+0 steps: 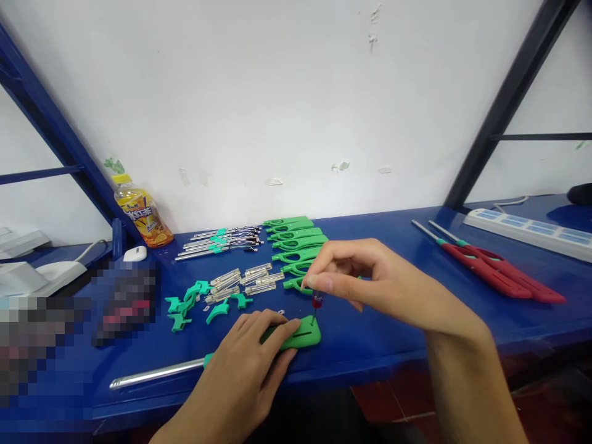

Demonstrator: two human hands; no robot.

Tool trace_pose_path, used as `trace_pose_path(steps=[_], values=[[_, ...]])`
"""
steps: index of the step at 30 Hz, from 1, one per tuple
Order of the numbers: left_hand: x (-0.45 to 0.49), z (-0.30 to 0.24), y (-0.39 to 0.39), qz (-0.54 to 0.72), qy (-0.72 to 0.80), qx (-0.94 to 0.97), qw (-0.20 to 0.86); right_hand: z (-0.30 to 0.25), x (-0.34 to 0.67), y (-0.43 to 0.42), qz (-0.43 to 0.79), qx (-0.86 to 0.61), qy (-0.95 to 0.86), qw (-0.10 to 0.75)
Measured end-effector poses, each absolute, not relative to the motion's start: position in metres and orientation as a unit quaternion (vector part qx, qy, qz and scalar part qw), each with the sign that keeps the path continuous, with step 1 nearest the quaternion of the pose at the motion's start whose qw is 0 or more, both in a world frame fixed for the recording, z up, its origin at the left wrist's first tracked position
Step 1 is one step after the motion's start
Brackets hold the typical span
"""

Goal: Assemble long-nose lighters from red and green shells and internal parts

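Note:
My left hand [252, 357] presses a green long-necked lighter [303, 334] against the blue table near its front edge, fingers wrapped over the handle. The lighter's silver tube [160, 373] sticks out to the left from under that hand. My right hand [356, 274] pinches a small screwdriver [317, 301] with a dark red handle, held nearly upright. Its thin shaft meets the right end of the green handle, close to the slot. Most of the screwdriver's grip is hidden by my fingers.
Green handle shells [298, 237] lie stacked behind, beside metal tubes with wires [217, 240]. Clear lighter-fluid tanks [245, 280] and teal triggers [185, 302] lie left of centre. Two red lighters [490, 265] and a power strip [531, 231] lie right. A drink bottle [143, 213] stands back left.

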State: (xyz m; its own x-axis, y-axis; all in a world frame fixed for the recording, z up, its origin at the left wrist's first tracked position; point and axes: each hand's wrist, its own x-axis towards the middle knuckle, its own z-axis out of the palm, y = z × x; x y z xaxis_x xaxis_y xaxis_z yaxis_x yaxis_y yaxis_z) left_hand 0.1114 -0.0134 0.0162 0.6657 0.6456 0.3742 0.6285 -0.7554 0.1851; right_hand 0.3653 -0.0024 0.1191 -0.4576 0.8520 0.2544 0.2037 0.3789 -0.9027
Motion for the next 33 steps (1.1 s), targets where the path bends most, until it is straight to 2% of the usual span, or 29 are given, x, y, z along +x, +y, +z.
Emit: trace_pose_path(steps=[6, 24, 33], values=[[0.1110, 0.0159, -0.0141, 0.207, 0.352, 0.912, 0.025, 0.1175, 0.3641, -0.0037, 0.405, -0.384, -0.732, 0.390], [0.1112, 0.0159, -0.0153, 0.209, 0.355, 0.911, 0.024, 0.1190, 0.3721, -0.0008, 0.440, -0.326, -0.751, 0.370], [0.1111, 0.0159, -0.0146, 0.216, 0.349, 0.912, 0.014, 0.1198, 0.3688, -0.0046, 0.419, -0.378, -0.727, 0.390]])
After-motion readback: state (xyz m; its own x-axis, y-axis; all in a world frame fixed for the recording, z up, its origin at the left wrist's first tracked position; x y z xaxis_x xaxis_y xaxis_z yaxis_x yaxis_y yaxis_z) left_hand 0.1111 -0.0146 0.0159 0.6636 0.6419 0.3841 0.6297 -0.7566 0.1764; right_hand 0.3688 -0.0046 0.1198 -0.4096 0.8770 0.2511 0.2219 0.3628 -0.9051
